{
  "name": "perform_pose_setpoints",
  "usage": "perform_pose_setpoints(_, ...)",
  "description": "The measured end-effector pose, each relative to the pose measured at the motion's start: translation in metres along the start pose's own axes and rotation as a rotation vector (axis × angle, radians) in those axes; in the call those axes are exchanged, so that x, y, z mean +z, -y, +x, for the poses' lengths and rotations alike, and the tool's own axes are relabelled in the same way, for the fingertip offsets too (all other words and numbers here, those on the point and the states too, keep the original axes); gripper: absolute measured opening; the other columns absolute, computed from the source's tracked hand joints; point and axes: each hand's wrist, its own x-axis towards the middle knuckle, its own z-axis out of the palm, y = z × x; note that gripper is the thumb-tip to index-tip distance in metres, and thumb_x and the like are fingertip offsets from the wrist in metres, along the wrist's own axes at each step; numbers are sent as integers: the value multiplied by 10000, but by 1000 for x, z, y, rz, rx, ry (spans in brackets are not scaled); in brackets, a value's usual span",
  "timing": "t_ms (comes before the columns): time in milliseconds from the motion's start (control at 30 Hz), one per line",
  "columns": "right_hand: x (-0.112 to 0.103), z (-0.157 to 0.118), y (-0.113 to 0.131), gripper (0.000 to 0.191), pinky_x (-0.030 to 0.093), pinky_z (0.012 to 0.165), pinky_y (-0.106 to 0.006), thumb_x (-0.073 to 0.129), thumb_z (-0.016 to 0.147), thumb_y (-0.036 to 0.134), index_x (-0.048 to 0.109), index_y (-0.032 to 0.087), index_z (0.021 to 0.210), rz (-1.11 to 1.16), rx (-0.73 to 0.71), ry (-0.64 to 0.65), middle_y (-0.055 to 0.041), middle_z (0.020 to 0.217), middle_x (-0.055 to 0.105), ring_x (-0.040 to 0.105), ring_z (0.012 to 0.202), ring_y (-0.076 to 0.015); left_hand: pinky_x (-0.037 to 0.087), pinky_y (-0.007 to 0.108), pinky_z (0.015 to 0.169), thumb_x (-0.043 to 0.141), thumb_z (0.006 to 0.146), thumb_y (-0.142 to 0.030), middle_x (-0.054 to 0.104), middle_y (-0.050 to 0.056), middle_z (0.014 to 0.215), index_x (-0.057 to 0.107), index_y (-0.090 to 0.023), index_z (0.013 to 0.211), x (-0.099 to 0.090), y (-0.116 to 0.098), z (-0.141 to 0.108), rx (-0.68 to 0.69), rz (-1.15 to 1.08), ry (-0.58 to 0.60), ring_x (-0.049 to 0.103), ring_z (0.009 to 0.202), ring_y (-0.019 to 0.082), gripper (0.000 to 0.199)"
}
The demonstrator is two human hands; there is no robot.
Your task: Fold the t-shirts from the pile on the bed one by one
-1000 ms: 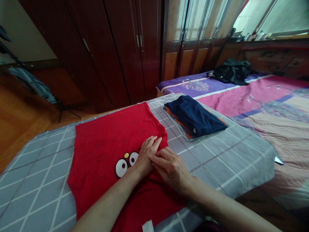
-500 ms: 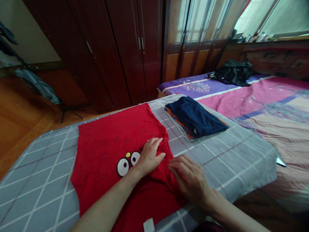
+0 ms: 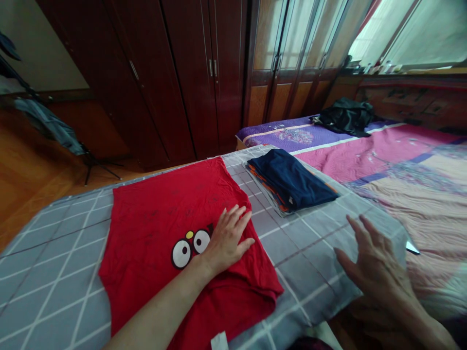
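A red T-shirt [image 3: 156,218] with printed cartoon eyes lies spread on a grey checked cloth [image 3: 54,253] over the table. My left hand [image 3: 229,238] rests flat on the shirt beside the eyes, fingers spread. Off to the right, my right hand [image 3: 375,262] hovers near the table's right edge with its fingers apart and nothing in them. A white tag [image 3: 219,341] shows at the shirt's near edge. The shirt's right side has a loose, rumpled fold close to me.
A stack of folded clothes [image 3: 292,180], dark blue on top, sits at the table's far right. Beyond is a bed [image 3: 335,158] with a black garment [image 3: 345,116] on it. Dark wardrobes [image 3: 193,87] line the back; a black stand [image 3: 87,158] is at left.
My right hand has let go of the shirt's right edge and moved away to the right, its fingers opening. The left hand stays on the shirt, fingers more spread.
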Motion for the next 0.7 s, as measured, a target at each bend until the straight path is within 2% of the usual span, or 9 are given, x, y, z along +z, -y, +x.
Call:
perform_pose_setpoints(67, 0, 15, 24, 600, 409, 976, -532, 494, 874, 402, 355, 107, 1378, 161, -115, 15, -205, 1393, 402, 403, 1266, -344, 205, 531, 1127, 609, 834, -391, 374, 130, 1457, 371, -169, 1389, 0, -3, -2, 64, 53, 44, 247, 1385, 276, 644)
perform_pose_setpoints(133, 4, 35, 58, 448, 409, 1008, -464, 479, 906, 337, 444, 174, 1321, 351, -285, 103, -142, 1338, 495, 437, 1256, -262, 215, 544, 1120, 589, 847, -415, 372, 141, 1457, 372, -156, 1384, 1, -5, -3, 116, 109, 39, 256, 1382, 281, 634)
perform_pose_setpoints(233, 21, 72, 108, 334, 402, 1019, -408, 440, 927, 270, 549, 196, 1233, 520, -466, 227, -102, 1293, 554, 458, 1240, -217, 257, 504, 1118, 565, 870, -360, 458, 146, 1393, 459, -125, 1311, 2, -7, -3, 198, 157, -5, 350, 1333, 272, 511)
perform_pose_setpoints(267, 30, 85, 121, 312, 404, 1014, -376, 434, 924, 251, 586, 190, 1190, 536, -507, 273, -90, 1239, 597, 484, 1211, -204, 275, 485, 1115, 561, 873, -338, 506, 139, 1348, 500, -124, 1268, 3, -7, -3, 223, 157, -13, 395, 1302, 266, 453)
perform_pose_setpoints(333, 50, 109, 138, 289, 423, 971, -311, 439, 901, 197, 641, 161, 1103, 487, -453, 348, -81, 1105, 664, 558, 1103, -185, 305, 463, 1104, 548, 881, -305, 568, 121, 1273, 549, -134, 1210, 4, -7, -3, 250, 152, -24, 461, 1243, 256, 371)
perform_pose_setpoints(433, 76, 135, 148, 291, 445, 884, -298, 456, 819, 96, 690, 133, 989, 412, -382, 370, -99, 989, 682, 613, 939, -193, 333, 462, 1086, 522, 890, -254, 578, 108, 1255, 544, -146, 1226, 5, -4, -4, 225, 152, -56, 486, 1209, 254, 354)
perform_pose_setpoints(500, 87, 143, 147, 281, 430, 868, -283, 491, 768, 77, 707, 157, 929, 393, -409, 384, -86, 970, 675, 605, 919, -189, 348, 452, 1076, 515, 888, -223, 581, 101, 1247, 541, -148, 1231, 5, -1, -4, 199, 142, -72, 490, 1199, 250, 352)
perform_pose_setpoints(600, 93, 148, 142, 178, 407, 852, -261, 546, 755, 113, 702, 178, 811, 372, -465, 409, -64, 915, 663, 589, 882, -174, 358, 430, 1073, 518, 881, -201, 593, 93, 1219, 553, -146, 1211, 5, 3, -3, 186, 118, -67, 497, 1181, 240, 336)
perform_pose_setpoints(700, 94, 148, 137, 151, 403, 832, -289, 524, 785, 119, 662, 151, 732, 346, -457, 385, -79, 822, 642, 570, 820, -183, 352, 421, 1078, 525, 872, -186, 600, 90, 1193, 559, -145, 1196, 5, 4, -2, 200, 108, -46, 502, 1168, 231, 327)
